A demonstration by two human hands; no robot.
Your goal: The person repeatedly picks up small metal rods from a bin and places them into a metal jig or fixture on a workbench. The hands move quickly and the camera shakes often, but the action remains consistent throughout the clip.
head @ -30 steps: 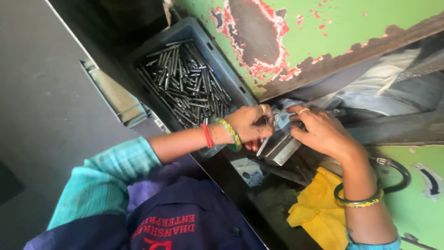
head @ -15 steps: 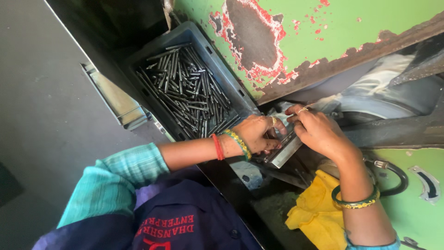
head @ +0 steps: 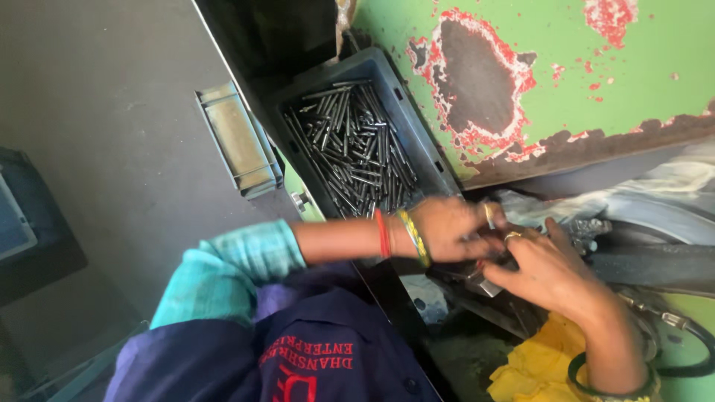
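My left hand point(head: 447, 227), with a teal sleeve and red and yellow bangles, reaches in from the left and is closed over a small silvery metal part point(head: 488, 285). My right hand point(head: 551, 272), wearing a ring and a dark green bangle, comes from the lower right and grips the same part from the other side. The fingers of both hands meet and hide most of the part. Just behind my left hand stands a dark plastic crate point(head: 406, 100) filled with several thin metal pins point(head: 350, 152).
A worn green machine panel point(head: 596, 74) with red and dark patches rises behind the crate. A yellow cloth point(head: 532, 365) lies under my right forearm, beside a black hose point(head: 693, 342). A small grey metal tray point(head: 238, 141) sits on the grey floor at left.
My hands have drawn closer together and now cover the metal part, which showed more clearly before. My left hand shifted slightly right, away from the crate's corner.
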